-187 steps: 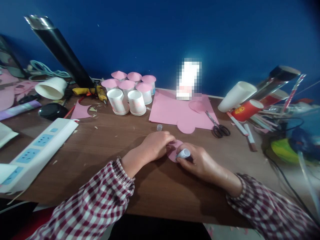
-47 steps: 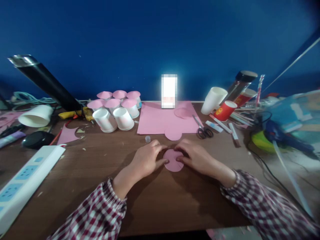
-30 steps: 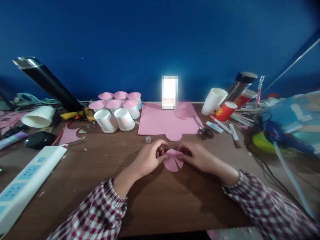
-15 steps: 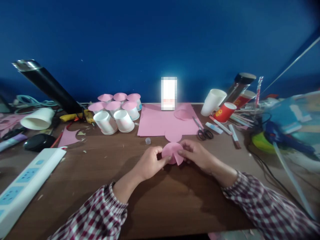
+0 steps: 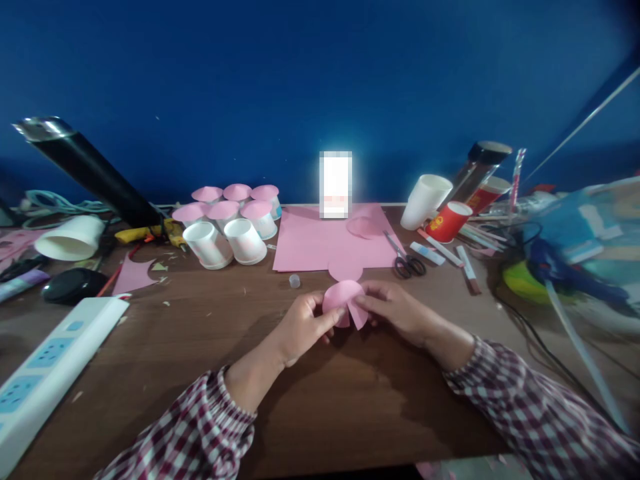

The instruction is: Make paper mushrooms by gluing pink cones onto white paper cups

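Observation:
A pink paper disc (image 5: pixel 345 295) with a slit on its near side is held up just above the brown table. My left hand (image 5: pixel 307 325) pinches its left edge, thumb on top. On the other side of the slit, my right hand (image 5: pixel 387 303) grips the disc, with some fingers hidden behind the paper. The slit gapes between the two thumbs. Just beyond lies another pink disc (image 5: pixel 345 271), partly over the pink paper sheets (image 5: pixel 307 240). Scissors (image 5: pixel 407 263) rest at the sheets' right edge, and a small clear cap (image 5: pixel 295 281) sits left of the hands.
Several paper cups with pink cone tops (image 5: pixel 225 212) and two bare white cups (image 5: pixel 245 241) stand back left. A power strip (image 5: pixel 55 360) and a black mouse (image 5: pixel 75 285) lie left. On the right are a red cup (image 5: pixel 450 222), a glue stick (image 5: pixel 427 253) and a glue gun (image 5: pixel 565 273).
The slit in the held disc has opened a little wider, and the disc is slightly more bent. Both hands stay in nearly the same place; the view has shifted slightly.

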A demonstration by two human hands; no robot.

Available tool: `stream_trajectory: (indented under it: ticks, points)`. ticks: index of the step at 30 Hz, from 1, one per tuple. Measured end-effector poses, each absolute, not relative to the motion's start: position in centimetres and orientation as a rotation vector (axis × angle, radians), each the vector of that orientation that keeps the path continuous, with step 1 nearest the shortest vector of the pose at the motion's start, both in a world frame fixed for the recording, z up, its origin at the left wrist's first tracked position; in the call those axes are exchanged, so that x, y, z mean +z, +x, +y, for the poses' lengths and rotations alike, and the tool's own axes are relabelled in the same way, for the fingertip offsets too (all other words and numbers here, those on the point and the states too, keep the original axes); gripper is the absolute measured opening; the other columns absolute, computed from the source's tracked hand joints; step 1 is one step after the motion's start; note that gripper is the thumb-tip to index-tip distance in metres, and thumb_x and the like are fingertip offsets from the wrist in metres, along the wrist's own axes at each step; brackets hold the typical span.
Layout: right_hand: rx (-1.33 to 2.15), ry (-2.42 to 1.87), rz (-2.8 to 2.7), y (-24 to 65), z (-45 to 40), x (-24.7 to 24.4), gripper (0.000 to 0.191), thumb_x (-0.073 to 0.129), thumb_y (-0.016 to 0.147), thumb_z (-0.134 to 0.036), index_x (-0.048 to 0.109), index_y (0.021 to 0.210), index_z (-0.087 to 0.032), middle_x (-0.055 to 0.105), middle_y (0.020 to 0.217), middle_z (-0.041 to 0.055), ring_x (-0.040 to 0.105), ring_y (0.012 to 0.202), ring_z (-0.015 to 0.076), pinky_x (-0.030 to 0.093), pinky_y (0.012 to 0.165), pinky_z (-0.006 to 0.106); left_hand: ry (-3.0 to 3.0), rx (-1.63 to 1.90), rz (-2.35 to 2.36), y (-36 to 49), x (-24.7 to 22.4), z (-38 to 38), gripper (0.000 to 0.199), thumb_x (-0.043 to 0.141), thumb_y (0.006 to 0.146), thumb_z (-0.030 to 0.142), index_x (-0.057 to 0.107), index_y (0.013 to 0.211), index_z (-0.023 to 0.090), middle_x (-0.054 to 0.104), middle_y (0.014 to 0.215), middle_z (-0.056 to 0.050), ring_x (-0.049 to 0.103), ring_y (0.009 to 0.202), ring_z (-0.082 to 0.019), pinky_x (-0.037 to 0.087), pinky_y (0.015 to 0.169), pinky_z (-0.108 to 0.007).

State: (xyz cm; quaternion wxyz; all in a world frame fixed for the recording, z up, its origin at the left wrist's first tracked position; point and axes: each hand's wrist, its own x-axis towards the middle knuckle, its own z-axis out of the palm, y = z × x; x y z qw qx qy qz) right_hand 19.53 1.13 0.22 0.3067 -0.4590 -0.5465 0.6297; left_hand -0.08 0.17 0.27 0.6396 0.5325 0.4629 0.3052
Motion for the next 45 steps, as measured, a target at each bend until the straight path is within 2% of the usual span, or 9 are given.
stream_trajectory:
  ticks: [5, 10, 18, 26, 35, 41, 45]
  points:
    - [1.879, -1.132, -1.328, 19.7, 1.0, 0.4, 0.029, 0.066, 0.079, -0.042, 0.062, 0.082, -0.014, 0.052, 0.062, -0.0033, 0.040, 0.050, 0.0050, 0.031, 0.045, 0.017, 1.155, 0.705, 1.011, -0.3, 0.1, 0.3, 0.023, 0.062, 0.077, 0.036, 0.060, 0.077, 0.013, 0.045, 0.052, 0.006, 0.038, 0.045, -0.004, 0.031, 0.040, -0.016]
    - [2.030, -1.020, -1.188, 19.4, 0.9, 0.1, 0.029, 0.069, 0.078, -0.038, 0.062, 0.095, -0.014, 0.058, 0.073, -0.0006, 0.047, 0.056, 0.0054, 0.040, 0.051, 0.017, 1.007, 0.735, 0.919, -0.3, -0.3, 0.2, 0.021, 0.067, 0.075, 0.032, 0.062, 0.082, 0.013, 0.061, 0.070, 0.000, 0.053, 0.059, -0.006, 0.043, 0.052, -0.018]
    - [1.953, -1.038, -1.148, 18.9, 1.0, 0.4, 0.038, 0.075, 0.071, -0.032, 0.061, 0.101, -0.015, 0.062, 0.080, 0.0014, 0.054, 0.062, 0.0071, 0.041, 0.051, 0.016, 0.897, 0.773, 0.964, -0.1, -0.1, 0.3, 0.028, 0.072, 0.071, 0.031, 0.062, 0.089, 0.012, 0.065, 0.072, -0.003, 0.059, 0.061, -0.009, 0.048, 0.056, -0.020]
    - [1.877, -1.076, -1.112, 18.7, 1.0, 0.0, 0.032, 0.074, 0.071, -0.032, 0.058, 0.093, -0.015, 0.060, 0.079, 0.0010, 0.053, 0.059, 0.0072, 0.042, 0.049, 0.017, 0.903, 0.797, 1.027, 0.2, 0.3, 0.2, 0.028, 0.072, 0.071, 0.035, 0.064, 0.083, 0.011, 0.064, 0.067, -0.003, 0.057, 0.058, -0.008, 0.047, 0.057, -0.021]
    - [1.789, -1.121, -1.159, 18.4, 0.8, -0.2, 0.032, 0.072, 0.072, -0.037, 0.053, 0.087, -0.016, 0.059, 0.074, -0.0003, 0.048, 0.051, 0.0059, 0.036, 0.043, 0.018, 0.888, 0.839, 1.035, 0.4, 0.2, 0.1, 0.029, 0.073, 0.068, 0.034, 0.066, 0.083, 0.011, 0.066, 0.070, -0.004, 0.060, 0.063, -0.011, 0.049, 0.060, -0.023]
    - [1.824, -1.117, -1.115, 18.5, 0.8, 0.2, 0.031, 0.073, 0.071, -0.036, 0.056, 0.088, -0.015, 0.058, 0.071, -0.0008, 0.047, 0.051, 0.0055, 0.036, 0.045, 0.018, 0.934, 0.865, 1.069, 0.6, 0.0, 0.1, 0.029, 0.072, 0.071, 0.034, 0.065, 0.085, 0.010, 0.067, 0.070, -0.005, 0.059, 0.061, -0.010, 0.049, 0.058, -0.023]
    - [1.892, -1.104, -1.081, 18.8, 0.9, 0.1, 0.032, 0.073, 0.071, -0.036, 0.059, 0.091, -0.015, 0.058, 0.069, -0.0012, 0.045, 0.049, 0.0047, 0.035, 0.044, 0.017, 1.023, 0.937, 1.099, 0.6, -0.1, 0.1, 0.024, 0.072, 0.071, 0.032, 0.064, 0.078, 0.011, 0.065, 0.065, -0.002, 0.058, 0.058, -0.010, 0.049, 0.058, -0.024]
